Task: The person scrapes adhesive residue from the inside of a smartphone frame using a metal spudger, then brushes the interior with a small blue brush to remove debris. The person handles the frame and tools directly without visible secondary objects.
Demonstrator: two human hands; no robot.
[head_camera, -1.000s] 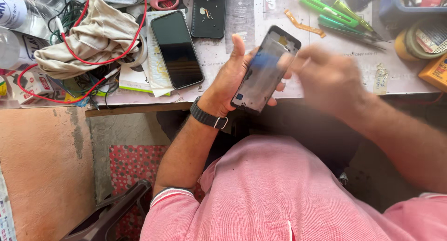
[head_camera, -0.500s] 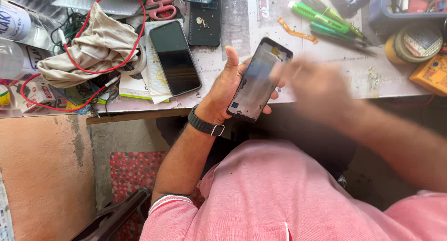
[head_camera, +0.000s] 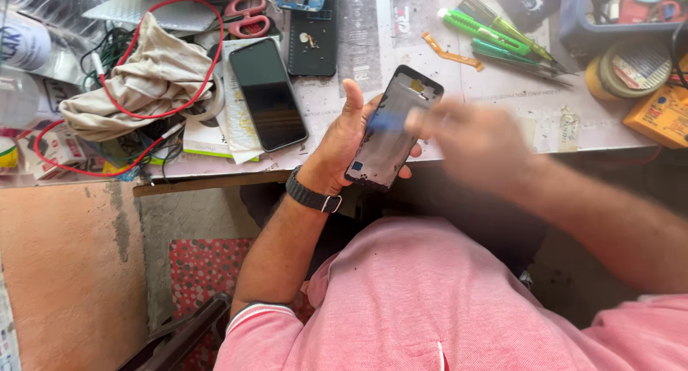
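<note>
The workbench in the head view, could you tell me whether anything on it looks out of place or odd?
Yes. A crumpled cloth lies in a heap at the far left with a red wire looped over it. The phone frame in the left hand looks stripped, its inside bare. The right hand is too blurred to judge.

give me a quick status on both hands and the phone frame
Left hand grips the dark rectangular phone frame above the table edge. Right hand blurred, at the frame's upper part; grip unclear. Black glass phone lies apart on the table, nothing blocking.
</note>
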